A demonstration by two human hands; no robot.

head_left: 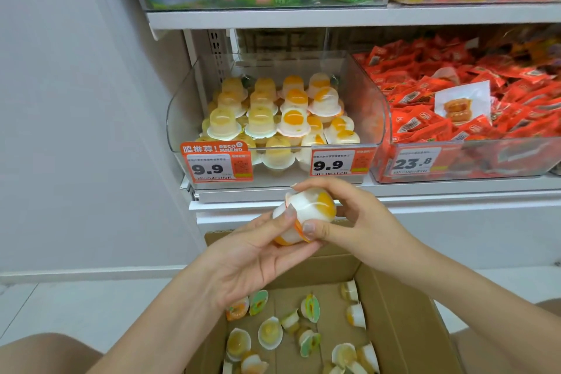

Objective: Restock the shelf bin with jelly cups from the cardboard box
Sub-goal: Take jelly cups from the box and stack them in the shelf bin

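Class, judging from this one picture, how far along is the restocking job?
Done: rows of stacked jelly cups already sit in the shelf bin. In hand: left hand and right hand hold two cups together. Left: loose cups remain scattered in the cardboard box.

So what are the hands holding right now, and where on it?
Two jelly cups pressed together: left hand under the lower cup, right hand round the upper cup's dome.

I'm seeing a clear, glossy plastic shelf bin (368, 106) with glare on its walls. The jelly cups (293, 123) inside are smooth, shiny plastic — translucent domes. The cardboard box (403, 322) is matt brown, plain inside. Next door, red snack packets (425, 106) look like slick, crinkled film. The shelf (303, 18) is painted white — smooth.
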